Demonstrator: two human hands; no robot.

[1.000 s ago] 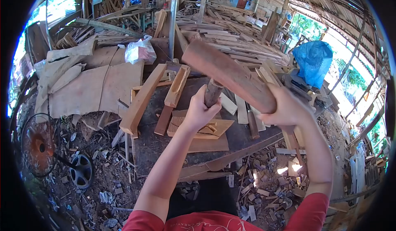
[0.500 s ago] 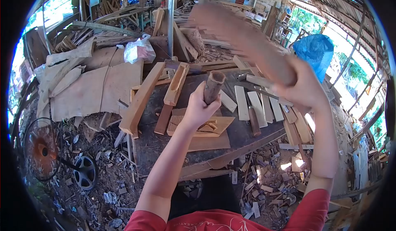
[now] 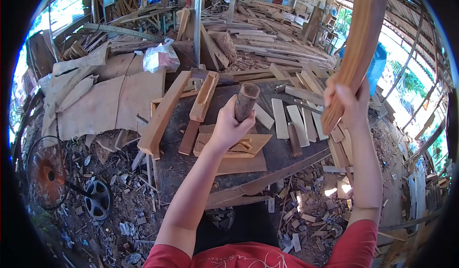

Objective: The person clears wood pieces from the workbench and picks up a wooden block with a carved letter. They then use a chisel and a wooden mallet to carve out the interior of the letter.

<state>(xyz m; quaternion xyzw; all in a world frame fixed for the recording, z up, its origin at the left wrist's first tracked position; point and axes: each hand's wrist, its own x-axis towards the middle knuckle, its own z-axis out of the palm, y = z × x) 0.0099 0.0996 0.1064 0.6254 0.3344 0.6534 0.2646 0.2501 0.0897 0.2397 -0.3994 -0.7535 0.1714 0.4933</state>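
Note:
My left hand (image 3: pixel 233 127) is closed round the thick round handle of a chisel (image 3: pixel 247 100), held nearly upright over the workpiece. The chisel's blade is hidden behind my hand and forearm. Below it lies a light wooden block (image 3: pixel 258 146) with wood shavings on it, on top of a flat board (image 3: pixel 253 165). Up at the right, my right hand (image 3: pixel 351 100) grips a long wooden club (image 3: pixel 363 33) by its narrow end. The club is raised well away from the chisel, and its upper end runs out of view.
On the dark workbench (image 3: pixel 220 184) are a beam (image 3: pixel 165 115), a hollowed block (image 3: pixel 204 95), several pale strips (image 3: pixel 280 119) and a wooden-handled tool (image 3: pixel 293 141). A fan (image 3: pixel 50 174) stands at left. Scraps litter the ground; a plastic bag (image 3: pixel 161 56) sits behind.
The club has swung from pointing up-left over the bench to standing steeply upright at the right, with my right hand turned. My left hand and the chisel have barely moved.

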